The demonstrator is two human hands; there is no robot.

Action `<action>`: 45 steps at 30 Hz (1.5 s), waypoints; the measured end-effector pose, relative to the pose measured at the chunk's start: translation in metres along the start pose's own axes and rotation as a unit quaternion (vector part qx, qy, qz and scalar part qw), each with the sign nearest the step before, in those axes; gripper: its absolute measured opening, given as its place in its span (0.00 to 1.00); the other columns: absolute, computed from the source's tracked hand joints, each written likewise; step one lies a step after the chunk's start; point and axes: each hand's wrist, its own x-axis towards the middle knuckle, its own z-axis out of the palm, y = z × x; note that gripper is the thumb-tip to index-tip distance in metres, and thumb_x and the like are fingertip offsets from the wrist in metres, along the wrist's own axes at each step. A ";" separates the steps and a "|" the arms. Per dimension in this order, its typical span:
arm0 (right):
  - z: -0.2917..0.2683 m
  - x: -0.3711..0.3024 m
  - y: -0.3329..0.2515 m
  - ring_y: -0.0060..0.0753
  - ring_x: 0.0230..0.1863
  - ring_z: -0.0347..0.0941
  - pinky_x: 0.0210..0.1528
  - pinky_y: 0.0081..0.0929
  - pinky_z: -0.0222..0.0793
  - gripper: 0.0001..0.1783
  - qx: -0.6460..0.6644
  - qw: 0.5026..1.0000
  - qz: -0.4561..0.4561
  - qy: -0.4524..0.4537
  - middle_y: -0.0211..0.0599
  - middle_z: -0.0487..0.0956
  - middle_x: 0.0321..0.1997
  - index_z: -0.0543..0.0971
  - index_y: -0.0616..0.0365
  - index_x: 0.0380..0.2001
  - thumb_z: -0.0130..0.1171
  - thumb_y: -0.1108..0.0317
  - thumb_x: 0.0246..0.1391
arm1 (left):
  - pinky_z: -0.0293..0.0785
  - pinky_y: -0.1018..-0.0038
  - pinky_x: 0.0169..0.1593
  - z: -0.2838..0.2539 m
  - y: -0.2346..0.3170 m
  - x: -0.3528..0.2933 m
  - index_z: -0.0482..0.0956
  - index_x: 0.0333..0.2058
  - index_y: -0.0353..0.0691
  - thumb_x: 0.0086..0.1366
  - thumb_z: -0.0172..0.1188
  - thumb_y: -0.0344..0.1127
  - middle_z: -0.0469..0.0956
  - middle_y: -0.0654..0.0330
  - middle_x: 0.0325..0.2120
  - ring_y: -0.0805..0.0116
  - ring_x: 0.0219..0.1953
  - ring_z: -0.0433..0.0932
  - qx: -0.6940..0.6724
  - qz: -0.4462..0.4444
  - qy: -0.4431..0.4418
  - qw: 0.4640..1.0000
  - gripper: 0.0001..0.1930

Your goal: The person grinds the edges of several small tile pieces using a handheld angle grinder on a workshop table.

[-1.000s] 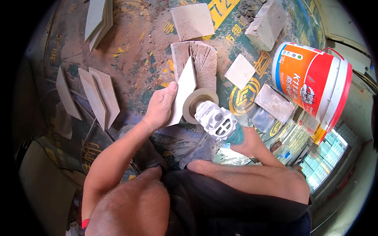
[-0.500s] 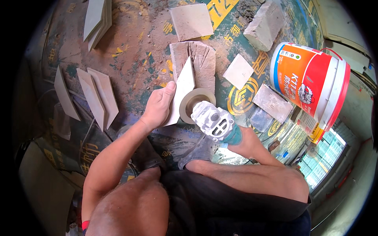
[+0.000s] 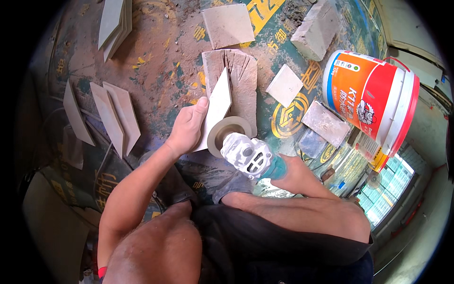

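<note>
My left hand [image 3: 187, 125] is closed on the left side of a pale, pointed tile piece [image 3: 219, 100], its thumb lying along the top. The piece leans over a grooved, dusty block [image 3: 243, 80] that lies on the floor. In my right hand [image 3: 294, 173] is an angle grinder [image 3: 248, 155] with a white dusty head and a teal body. Its round disc [image 3: 239, 125] is at the right edge of the tile piece, near the lower end. The disc covers part of that edge, so exact contact is hard to see. Most of my right fingers are hidden behind the grinder.
Several cut tile pieces [image 3: 108, 111] lie to the left, with a stack [image 3: 115, 29] farther off. A square tile [image 3: 228, 26], a small tile [image 3: 284, 85] and a thick block [image 3: 316, 31] lie ahead. At right stand a brick [image 3: 326, 124] and a large bucket [image 3: 373, 97].
The grinder has moved left and slightly down along the tile piece's edge, toward its near end. My left hand keeps its hold, almost unmoved.
</note>
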 end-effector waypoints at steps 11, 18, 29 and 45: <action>0.000 -0.001 -0.004 0.58 0.39 0.81 0.42 0.41 0.75 0.24 -0.013 1.000 0.020 -0.008 0.55 0.83 0.35 0.81 0.61 0.40 0.71 0.63 0.37 | 0.72 0.78 0.41 -0.001 0.001 0.001 0.82 0.38 0.29 0.79 0.40 0.55 0.81 0.64 0.33 0.79 0.33 0.75 0.006 -0.012 0.004 1.000 0.32; -0.012 0.010 -0.010 0.53 0.39 0.82 0.43 0.38 0.75 0.23 0.043 0.998 0.037 -0.005 0.53 0.84 0.35 0.81 0.62 0.41 0.71 0.64 0.40 | 0.72 0.78 0.41 0.000 0.010 -0.001 0.82 0.39 0.29 0.80 0.39 0.55 0.81 0.64 0.33 0.79 0.33 0.74 -0.017 -0.023 -0.003 1.000 0.32; -0.014 0.012 -0.006 0.51 0.39 0.83 0.43 0.38 0.75 0.24 0.018 0.999 0.034 -0.007 0.54 0.84 0.35 0.81 0.63 0.42 0.71 0.63 0.38 | 0.72 0.78 0.41 -0.005 0.005 0.002 0.82 0.42 0.29 0.80 0.39 0.54 0.81 0.62 0.33 0.78 0.33 0.76 0.026 -0.028 -0.009 0.999 0.32; -0.022 0.012 -0.013 0.50 0.37 0.83 0.42 0.39 0.75 0.24 0.035 0.998 0.060 -0.003 0.52 0.83 0.33 0.81 0.64 0.40 0.71 0.63 0.38 | 0.72 0.76 0.38 0.000 0.010 0.000 0.83 0.38 0.30 0.79 0.37 0.58 0.80 0.62 0.28 0.77 0.30 0.74 0.054 -0.015 0.012 0.998 0.35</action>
